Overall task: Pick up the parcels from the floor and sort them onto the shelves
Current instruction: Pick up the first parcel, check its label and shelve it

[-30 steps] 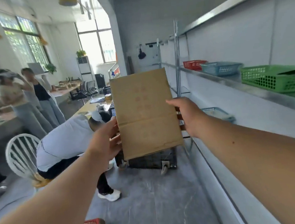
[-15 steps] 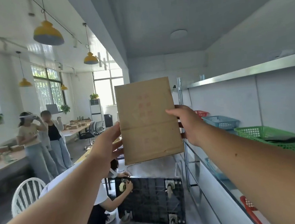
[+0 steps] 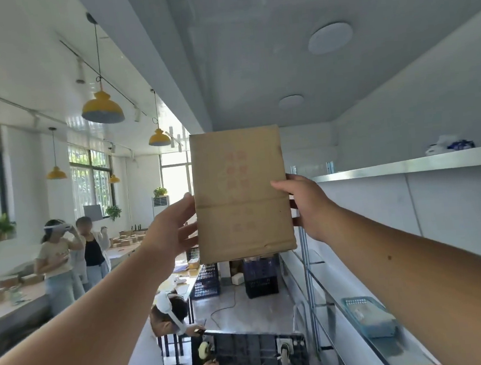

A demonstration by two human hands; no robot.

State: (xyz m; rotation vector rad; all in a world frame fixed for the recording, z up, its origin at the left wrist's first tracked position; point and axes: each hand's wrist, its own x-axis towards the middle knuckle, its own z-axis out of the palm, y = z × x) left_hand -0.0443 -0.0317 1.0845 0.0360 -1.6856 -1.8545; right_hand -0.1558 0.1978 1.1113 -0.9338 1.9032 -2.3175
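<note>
The left hand (image 3: pixel 171 235) and right hand (image 3: pixel 308 205) grip a parcel (image 3: pixel 240 194), its faded red print unreadable.

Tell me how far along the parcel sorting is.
Done: one brown parcel is off the floor. In hand: the left hand and right hand grip its side edges, holding it upright about level with the top shelf. Left: it rests on no shelf yet, so placing remains. Little floor shows, so I cannot tell how many parcels wait.

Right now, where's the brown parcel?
The parcel is centre of the head view, gripped between the left hand and right hand, left of the top shelf.
</note>
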